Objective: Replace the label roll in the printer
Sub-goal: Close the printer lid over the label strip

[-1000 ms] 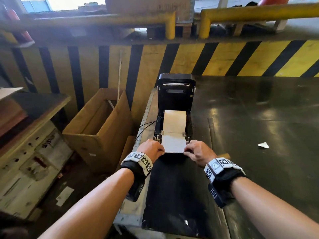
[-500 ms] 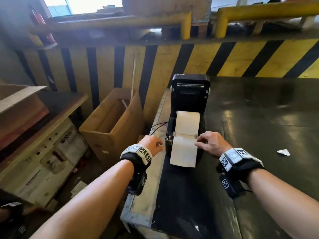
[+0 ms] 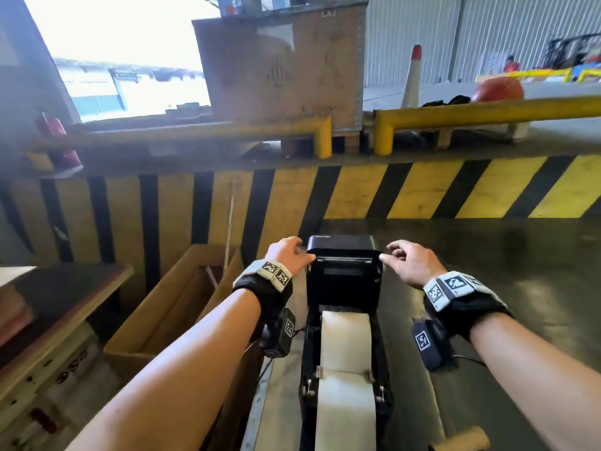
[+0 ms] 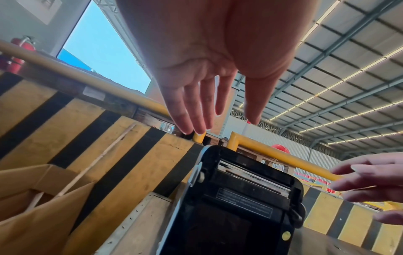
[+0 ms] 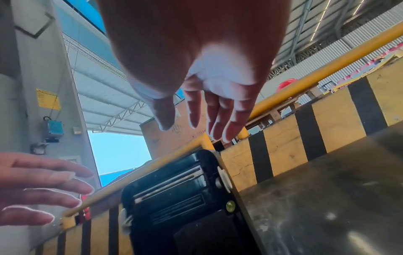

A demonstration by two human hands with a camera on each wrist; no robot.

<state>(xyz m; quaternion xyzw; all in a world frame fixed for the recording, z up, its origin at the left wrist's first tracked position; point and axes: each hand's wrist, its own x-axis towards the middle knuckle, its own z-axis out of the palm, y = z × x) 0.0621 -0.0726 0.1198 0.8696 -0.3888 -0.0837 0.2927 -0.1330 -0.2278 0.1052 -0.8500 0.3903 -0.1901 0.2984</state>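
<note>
The black label printer (image 3: 343,275) stands with its lid (image 4: 240,198) raised upright. A white label roll (image 3: 346,343) sits in its bay, and the paper strip (image 3: 346,415) runs out over the front. My left hand (image 3: 287,255) is at the lid's upper left corner, fingers straight and spread (image 4: 196,107). At the upper right corner is my right hand (image 3: 406,260), also with straight fingers (image 5: 207,113). In the wrist views both hands hover just above the lid (image 5: 179,198) and hold nothing. Whether the thumbs touch the lid I cannot tell.
An open cardboard box (image 3: 169,307) stands on the floor left of the dark table (image 3: 504,271). A yellow and black striped barrier (image 3: 406,190) with yellow rails (image 3: 487,112) rises just behind the printer. A wooden bench (image 3: 58,297) is at far left.
Both hands left the paper's end at the printer's front and moved up to the top corners of the raised lid. The strip now lies out over the front. The head view tilted up.
</note>
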